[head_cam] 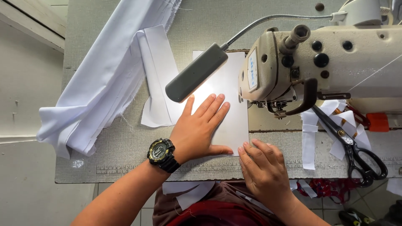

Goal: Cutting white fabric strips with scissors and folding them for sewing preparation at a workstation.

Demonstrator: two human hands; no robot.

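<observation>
White fabric panel (228, 104), partly hidden under lamp (196, 73), lies beneath both flat, open hands (199, 129).

On my left wrist I wear a chunky black digital watch (161, 154) with a round face, yellowish accents and a thick ribbed strap. Both forearms are bare, with no sleeves showing, and neither the left hand (200, 127) nor the right hand (264, 167) has rings or gloves. Below them shows my brown top over a red garment (209, 211).
</observation>
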